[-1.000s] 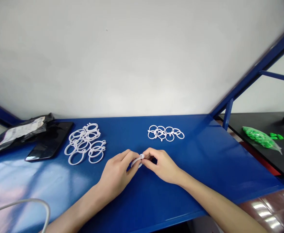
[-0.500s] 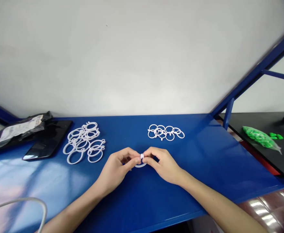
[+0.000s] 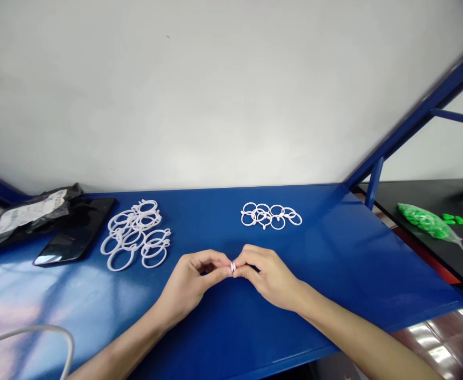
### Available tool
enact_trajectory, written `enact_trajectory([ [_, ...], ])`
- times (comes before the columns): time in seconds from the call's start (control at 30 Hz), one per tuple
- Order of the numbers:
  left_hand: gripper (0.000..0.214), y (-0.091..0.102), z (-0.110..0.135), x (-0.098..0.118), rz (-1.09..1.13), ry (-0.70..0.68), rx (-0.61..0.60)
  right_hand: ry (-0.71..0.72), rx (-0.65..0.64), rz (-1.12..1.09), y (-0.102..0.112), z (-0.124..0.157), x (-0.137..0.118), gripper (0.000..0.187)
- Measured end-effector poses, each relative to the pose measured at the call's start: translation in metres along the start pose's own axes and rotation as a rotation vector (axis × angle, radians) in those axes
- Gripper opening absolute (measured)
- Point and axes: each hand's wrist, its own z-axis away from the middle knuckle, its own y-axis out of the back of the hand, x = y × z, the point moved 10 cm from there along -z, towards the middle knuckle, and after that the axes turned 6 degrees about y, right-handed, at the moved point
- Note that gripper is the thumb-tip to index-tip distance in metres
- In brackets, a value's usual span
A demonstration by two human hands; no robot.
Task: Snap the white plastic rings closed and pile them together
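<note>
My left hand [image 3: 192,282] and my right hand [image 3: 266,274] meet at the middle of the blue table [image 3: 334,264], both pinched on one small white plastic ring [image 3: 232,267]. Only the ring's two end knobs show between my fingertips; the rest is hidden by my fingers. A loose pile of larger-looking open white rings [image 3: 136,233] lies to the left of my hands. A neat cluster of several closed white rings [image 3: 271,216] lies farther back, to the right.
A black phone [image 3: 73,232] and a black plastic bag with a white label [image 3: 21,216] lie at the far left. A white cable [image 3: 37,338] curves at the bottom left. On a black bench to the right sits a bag of green pieces [image 3: 425,221].
My fingers have drawn closer together on the ring, so less of it shows now. Both hands have shifted slightly toward me.
</note>
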Motion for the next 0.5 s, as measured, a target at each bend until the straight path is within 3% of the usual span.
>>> enact_trajectory([
  [0.2, 0.024, -0.001, 0.004, 0.004, -0.148, -0.088, 0.039, 0.013, -0.042, 0.051, 0.001, 0.0, -0.002, 0.019],
  [0.4, 0.02, 0.0, 0.006, 0.02, -0.416, -0.176, 0.065, -0.016, -0.046, 0.136, 0.003, -0.007, 0.003, 0.007],
  [0.5, 0.022, 0.021, 0.006, 0.042, -0.708, -0.316, 0.206, -0.03, 0.015, 0.297, 0.022, -0.009, 0.013, 0.01],
])
